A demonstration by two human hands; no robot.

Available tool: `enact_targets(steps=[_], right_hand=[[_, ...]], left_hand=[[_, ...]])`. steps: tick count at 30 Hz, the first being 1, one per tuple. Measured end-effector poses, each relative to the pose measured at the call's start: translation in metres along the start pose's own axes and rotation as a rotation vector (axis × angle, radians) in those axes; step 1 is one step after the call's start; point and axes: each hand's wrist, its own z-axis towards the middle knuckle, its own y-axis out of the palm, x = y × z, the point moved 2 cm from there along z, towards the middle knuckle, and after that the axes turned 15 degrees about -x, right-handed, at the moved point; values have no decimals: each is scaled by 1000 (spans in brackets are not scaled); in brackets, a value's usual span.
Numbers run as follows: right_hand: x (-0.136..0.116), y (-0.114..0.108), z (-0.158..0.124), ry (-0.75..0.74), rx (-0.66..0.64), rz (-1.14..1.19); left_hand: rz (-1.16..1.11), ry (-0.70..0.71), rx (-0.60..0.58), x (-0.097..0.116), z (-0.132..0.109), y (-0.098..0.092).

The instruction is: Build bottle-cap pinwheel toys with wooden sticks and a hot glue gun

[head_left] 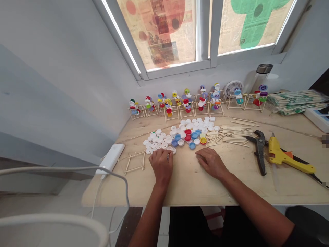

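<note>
My left hand [161,165] rests curled at the front edge of a pile of white plastic bottle caps [164,140], and its fingers hide whatever lies beneath them. A small bluish glint shows by the thumb, too small to name. My right hand [211,163] lies flat on the plywood board [180,192], fingers together, holding nothing. It is just in front of a blue cap [192,145] and a yellow cap [203,140]. To the left of my left hand lies a small frame of glued wooden sticks [134,163].
Loose wooden sticks [228,135] lie right of the caps. Pliers [260,151] and a yellow glue gun [285,156] are at the right. Along the wall stands a row of cap-and-stick models [180,103]. A white power strip [111,157] sits at the left edge.
</note>
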Motion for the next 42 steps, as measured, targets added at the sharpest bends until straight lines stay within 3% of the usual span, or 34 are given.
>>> enact_targets(steps=[3,9,16,19,26,30,32,35,38,40,42], right_hand=[[1,0,0,-3,-1,-1],[1,1,0,-5,-2,-4],[2,2,0,-4,7,-4],[3,2,0,-8,6,-1],[1,1,-1,-14,18,9],[0,1,0,-21,33,31],[0,1,1,-26,46,48],[-2,-3,0,-38,76,81],[-6,-9,-2,-60,117,122],[-10,-13,-4,-85,136,149],[-15,-16,-5,-116,143,170]], left_hand=[[-51,20,-2,1,-14,-4],[-4,161,-155,0,-31,3],[92,109,-73,-18,-20,-4],[82,111,-47,-13,-13,-4],[127,121,-144,6,10,8],[70,116,-135,13,10,4],[-158,126,-130,19,4,0],[-817,87,-206,32,-8,-1],[-1486,-124,-367,47,-18,9],[-1751,-246,-448,55,-23,16],[-1854,-288,-495,60,-25,21]])
